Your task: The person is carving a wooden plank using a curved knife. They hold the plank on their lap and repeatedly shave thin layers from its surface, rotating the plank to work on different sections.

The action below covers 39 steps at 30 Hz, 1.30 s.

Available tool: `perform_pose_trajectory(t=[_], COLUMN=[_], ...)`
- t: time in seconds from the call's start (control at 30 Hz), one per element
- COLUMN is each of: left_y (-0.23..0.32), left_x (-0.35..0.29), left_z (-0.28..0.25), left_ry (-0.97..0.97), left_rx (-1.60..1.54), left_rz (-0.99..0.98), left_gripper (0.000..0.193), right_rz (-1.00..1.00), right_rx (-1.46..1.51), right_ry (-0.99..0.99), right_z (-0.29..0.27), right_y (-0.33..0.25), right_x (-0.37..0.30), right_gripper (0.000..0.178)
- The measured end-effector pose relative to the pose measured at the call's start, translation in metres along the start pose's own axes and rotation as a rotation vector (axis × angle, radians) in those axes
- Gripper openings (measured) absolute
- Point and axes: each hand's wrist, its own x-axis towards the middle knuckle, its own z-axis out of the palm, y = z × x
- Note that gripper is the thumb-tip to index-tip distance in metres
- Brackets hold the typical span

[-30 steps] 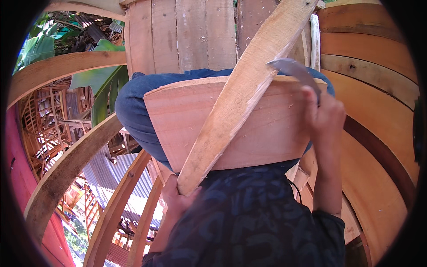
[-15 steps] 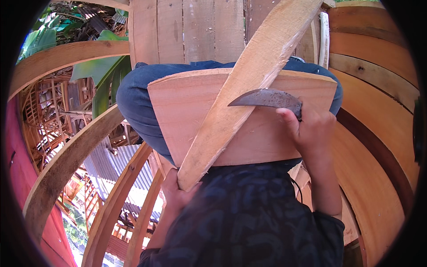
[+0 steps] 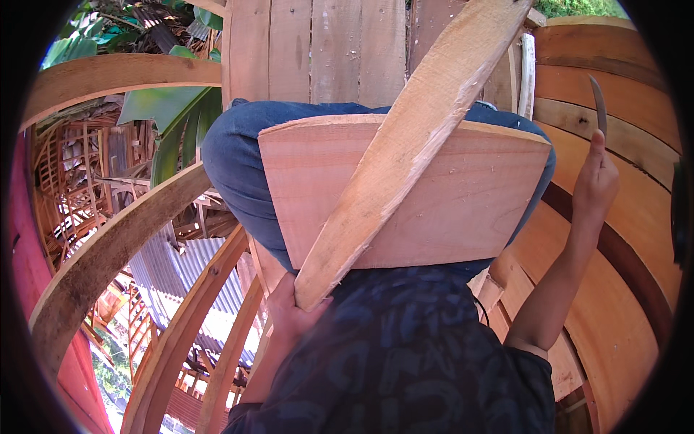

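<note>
A long pale wooden plank (image 3: 405, 152) slants across my lap, its near end gripped by my left hand (image 3: 293, 307). Fresh rough cut marks run along the plank's right edge. Under it lies a broad flat wooden board (image 3: 463, 195), resting over my crossed legs (image 3: 238, 173) in blue trousers. Out to the right, my right hand (image 3: 596, 177) is raised and closed around the handle of a curved knife (image 3: 598, 101). The blade points up and away, clear of the plank. The handle itself is hidden within my fingers.
Curved wooden ribs (image 3: 123, 249) arch along the left, with corrugated metal sheets (image 3: 191, 278) and broken timber beyond. Smooth orange-brown planking (image 3: 600, 289) forms a curved wall at the right. Floor planks (image 3: 336, 50) lie ahead, and a large green leaf (image 3: 163, 108) hangs at the upper left.
My right hand has swung the knife off the plank's right edge, outward to the right and up. My left hand still grips the plank's near end.
</note>
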Motion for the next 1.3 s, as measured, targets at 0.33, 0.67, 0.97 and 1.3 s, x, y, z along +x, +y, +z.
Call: perform_pose_trajectory(t=[0.33,0.67,0.97,1.3], left_y=[0.015,0.004,0.018,-0.014], left_x=[0.013,0.01,0.018,0.02], left_z=[0.0,0.006,-0.003,0.008], left_ry=[-0.081,-0.092,-0.158,-0.145], left_rx=[-0.073,-0.186,-0.19,-0.09], left_rz=[0.016,-0.001,0.024,0.068], left_gripper=[0.049,0.049,0.049,0.049], right_rz=[-0.559,0.007,-0.559,-0.065], right_rx=[-0.074,-0.065,-0.105,0.045], right_ry=[-0.236,-0.039,-0.268,0.069], right_z=[0.029,-0.011,0.018,0.001], right_y=[-0.061,0.024,-0.06,0.023], right_x=[-0.092,0.015,-0.081,0.009], right_gripper=[0.058,0.061,0.058,0.063])
